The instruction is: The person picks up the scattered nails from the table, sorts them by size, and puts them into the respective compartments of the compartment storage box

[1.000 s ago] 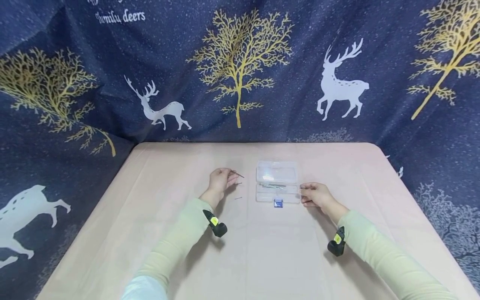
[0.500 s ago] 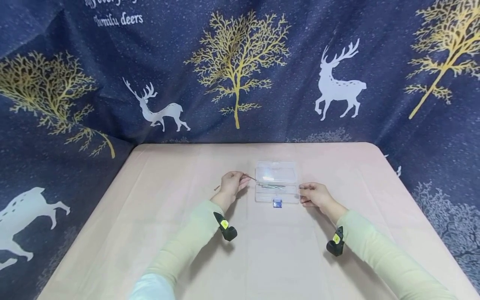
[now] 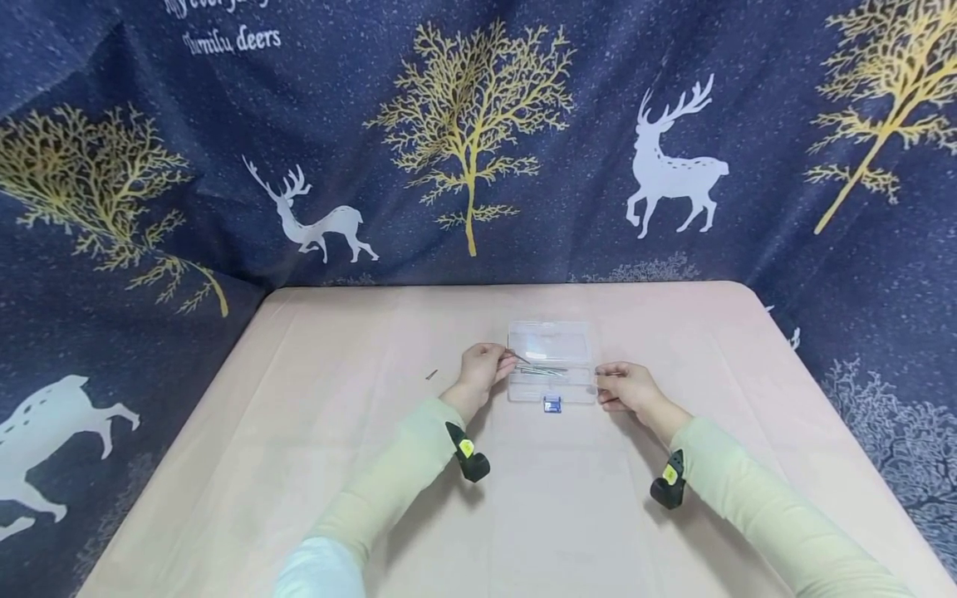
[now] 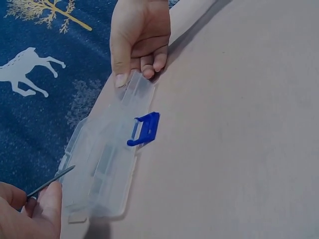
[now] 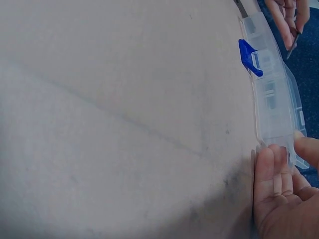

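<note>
Closest to my view, a pale pink, faintly creased tabletop [image 3: 299, 465] runs forward under two light green sleeves [image 3: 419, 448]. On its far half I see a clear box [image 3: 527, 389], lid open, blue latch [image 3: 552, 404] towards me, nails [image 3: 544, 371] inside; the right hand [image 3: 630, 388] grips its right end between thumb and fingers, the left hand [image 3: 478, 372] pinches a thin nail [image 4: 52, 182] over its left end, and a small brownish piece [image 3: 431, 374] lies further left. Behind the rounded far corners hangs dark blue cloth [image 3: 336, 100] printed with white deer [image 3: 676, 178] and gold trees [image 3: 473, 137].
</note>
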A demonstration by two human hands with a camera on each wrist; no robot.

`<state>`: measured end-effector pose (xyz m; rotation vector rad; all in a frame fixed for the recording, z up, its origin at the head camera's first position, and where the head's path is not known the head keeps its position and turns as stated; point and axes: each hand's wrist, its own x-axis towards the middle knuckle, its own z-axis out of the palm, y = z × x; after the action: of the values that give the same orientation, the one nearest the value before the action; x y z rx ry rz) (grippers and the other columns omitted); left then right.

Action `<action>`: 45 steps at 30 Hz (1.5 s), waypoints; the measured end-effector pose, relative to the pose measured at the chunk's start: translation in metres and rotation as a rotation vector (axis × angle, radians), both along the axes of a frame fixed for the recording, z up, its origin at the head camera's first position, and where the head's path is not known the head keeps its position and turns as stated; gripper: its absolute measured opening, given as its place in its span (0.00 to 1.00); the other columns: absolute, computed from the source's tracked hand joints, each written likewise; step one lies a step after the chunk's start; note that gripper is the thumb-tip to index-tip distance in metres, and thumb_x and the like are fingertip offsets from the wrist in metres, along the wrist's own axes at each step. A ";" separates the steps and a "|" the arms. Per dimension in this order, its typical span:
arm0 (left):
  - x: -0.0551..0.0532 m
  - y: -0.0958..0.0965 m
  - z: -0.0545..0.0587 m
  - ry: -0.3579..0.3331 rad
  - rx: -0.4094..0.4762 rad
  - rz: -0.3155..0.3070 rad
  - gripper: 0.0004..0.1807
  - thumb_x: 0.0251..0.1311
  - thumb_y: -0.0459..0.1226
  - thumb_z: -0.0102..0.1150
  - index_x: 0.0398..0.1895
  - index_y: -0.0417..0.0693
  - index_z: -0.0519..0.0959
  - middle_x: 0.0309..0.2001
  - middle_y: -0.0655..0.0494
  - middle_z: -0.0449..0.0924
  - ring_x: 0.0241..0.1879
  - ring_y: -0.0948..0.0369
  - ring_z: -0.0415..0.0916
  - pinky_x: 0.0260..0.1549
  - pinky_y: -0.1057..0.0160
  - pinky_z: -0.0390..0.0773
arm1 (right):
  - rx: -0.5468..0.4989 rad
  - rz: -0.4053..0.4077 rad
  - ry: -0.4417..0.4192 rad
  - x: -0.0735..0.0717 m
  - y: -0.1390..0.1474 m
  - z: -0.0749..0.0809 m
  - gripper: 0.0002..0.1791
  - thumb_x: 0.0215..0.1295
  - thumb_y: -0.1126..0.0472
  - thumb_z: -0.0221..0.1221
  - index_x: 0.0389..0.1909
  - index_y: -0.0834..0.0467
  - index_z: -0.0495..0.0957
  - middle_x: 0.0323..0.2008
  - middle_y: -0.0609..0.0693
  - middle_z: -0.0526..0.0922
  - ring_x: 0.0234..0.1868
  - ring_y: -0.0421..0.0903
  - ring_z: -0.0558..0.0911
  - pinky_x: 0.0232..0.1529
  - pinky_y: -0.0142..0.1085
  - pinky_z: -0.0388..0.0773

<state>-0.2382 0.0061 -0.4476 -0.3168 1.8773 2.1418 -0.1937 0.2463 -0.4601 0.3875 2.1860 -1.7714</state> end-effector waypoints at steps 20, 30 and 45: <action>0.006 0.015 -0.004 0.003 -0.034 -0.046 0.13 0.67 0.29 0.46 0.50 0.27 0.69 0.40 0.40 0.80 0.34 0.62 0.81 0.42 0.68 0.83 | -0.003 0.018 0.010 0.003 -0.005 0.000 0.25 0.67 0.66 0.52 0.60 0.75 0.61 0.23 0.44 0.78 0.22 0.35 0.78 0.26 0.27 0.82; 0.004 0.011 0.000 0.012 -0.086 -0.137 0.13 0.66 0.27 0.47 0.49 0.25 0.69 0.47 0.34 0.77 0.42 0.54 0.80 0.47 0.66 0.81 | 0.016 0.013 0.028 0.003 -0.005 0.001 0.24 0.66 0.67 0.52 0.60 0.74 0.62 0.25 0.46 0.79 0.22 0.36 0.78 0.27 0.28 0.82; -0.007 -0.013 0.019 -0.014 -0.097 -0.233 0.19 0.69 0.31 0.44 0.57 0.24 0.66 0.54 0.31 0.73 0.55 0.45 0.75 0.52 0.64 0.79 | 0.007 0.011 0.040 0.002 -0.001 -0.001 0.25 0.66 0.66 0.53 0.60 0.74 0.62 0.25 0.45 0.78 0.22 0.36 0.78 0.26 0.28 0.82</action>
<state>-0.2450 -0.0066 -0.4290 -0.1250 1.9101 1.8963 -0.1919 0.2454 -0.4610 0.3437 2.2173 -1.7807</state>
